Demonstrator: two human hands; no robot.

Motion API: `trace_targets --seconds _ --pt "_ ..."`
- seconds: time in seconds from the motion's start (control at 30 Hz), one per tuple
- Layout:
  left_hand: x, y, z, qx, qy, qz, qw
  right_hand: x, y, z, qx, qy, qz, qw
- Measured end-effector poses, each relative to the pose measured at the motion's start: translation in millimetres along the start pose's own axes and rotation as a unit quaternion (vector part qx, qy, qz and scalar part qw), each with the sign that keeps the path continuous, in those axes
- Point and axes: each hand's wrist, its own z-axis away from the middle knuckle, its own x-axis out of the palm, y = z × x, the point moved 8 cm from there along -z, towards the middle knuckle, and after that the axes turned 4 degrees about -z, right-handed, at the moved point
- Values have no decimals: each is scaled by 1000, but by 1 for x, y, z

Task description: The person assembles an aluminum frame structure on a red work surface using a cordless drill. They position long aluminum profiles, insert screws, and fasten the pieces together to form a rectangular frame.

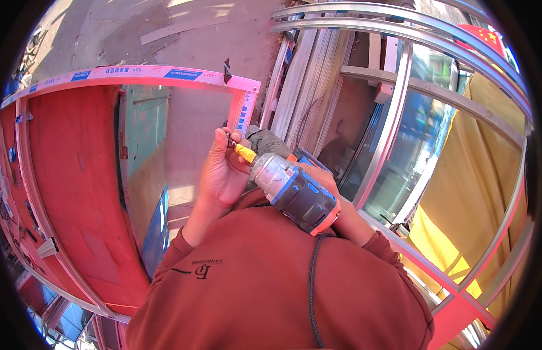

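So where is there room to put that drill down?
Grey floor looks bare between the frame's far bar and the pale strip beyond it, so the drill could probably fit there. More bare floor shows through the frame, between the green panel and the right bar. It's crowded on the right, where long metal bars lie packed together.

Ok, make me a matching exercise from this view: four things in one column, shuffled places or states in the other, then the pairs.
Things
1. power tool
2. left hand
3. dark cord
4. large tan sheet

Places or states
A. hangs down the front of the red sweatshirt
B. near the picture's right edge, behind metal bars
C. held by the right hand
D. raised, its fingers by the yellow piece at the tool's front end

Right pairs: 1-C, 2-D, 3-A, 4-B
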Motion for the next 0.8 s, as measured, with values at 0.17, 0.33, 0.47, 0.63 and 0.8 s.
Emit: trace_targets --seconds 0.17,0.33,0.47,0.63,0.8 --pt "0 -4 14 -15 23 7 1000 13 30 21 101 1 -87 991" --pt "2 -9 18 -11 0 -27 1000 6 -1 26 -33 30 38 998" --pt "13 -15 13 29 -20 -79 996 6 43 36 137 27 -260 955" --pt "37 -27 -6 77 -34 -95 992 -23 80 46 158 103 -440 878" --pt "46 -47 -35 128 -26 -112 985 -78 75 22 58 96 49 992"
